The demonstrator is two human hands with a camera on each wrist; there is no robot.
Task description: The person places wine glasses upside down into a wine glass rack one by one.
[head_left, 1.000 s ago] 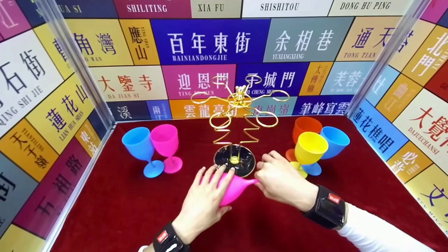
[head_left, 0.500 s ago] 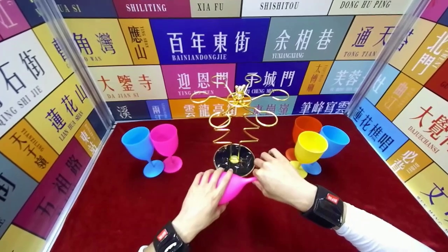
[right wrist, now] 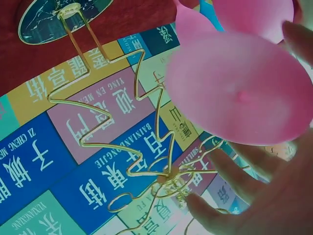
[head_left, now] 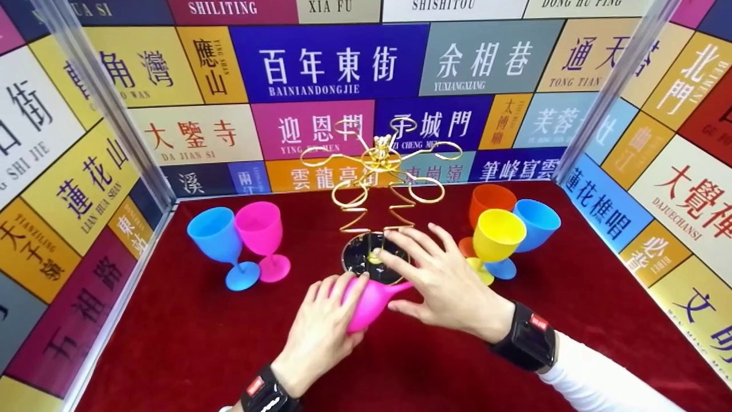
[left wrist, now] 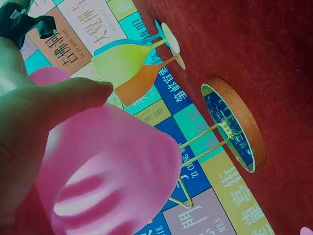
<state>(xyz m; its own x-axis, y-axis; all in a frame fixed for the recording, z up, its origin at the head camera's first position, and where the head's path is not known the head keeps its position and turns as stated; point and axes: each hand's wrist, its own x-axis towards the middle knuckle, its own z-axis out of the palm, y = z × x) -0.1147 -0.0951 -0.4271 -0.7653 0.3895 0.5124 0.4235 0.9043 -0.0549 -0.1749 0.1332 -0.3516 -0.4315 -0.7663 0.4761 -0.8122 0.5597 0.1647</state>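
Observation:
A pink goblet [head_left: 369, 307] lies tipped sideways in my left hand [head_left: 320, 335], its stem pointing right. The fingers wrap over the bowl; in the left wrist view the thumb [left wrist: 78, 98] lies along the bowl's outside. My right hand [head_left: 454, 286] is spread beside the goblet's stem, fingers extended and thumb apart. From the right wrist, the round underside of the goblet's foot [right wrist: 239, 88] shows, with the right fingers [right wrist: 249, 181] close by. Behind both hands stands a gold wire rack [head_left: 381, 157] with several loops, on a round black base [head_left: 353, 260].
At the left stand a blue goblet [head_left: 214, 234] and another pink goblet [head_left: 259, 229]. An orange goblet [head_left: 493, 199], a yellow goblet [head_left: 499, 240] and a second blue goblet [head_left: 538, 223] cluster at the right. Lettered panels [head_left: 337, 63] enclose the dark red cloth [head_left: 189, 343].
My right hand has let go of the goblet's stem end and spread its fingers. The left hand keeps its grip on the bowl. The head view has shifted slightly.

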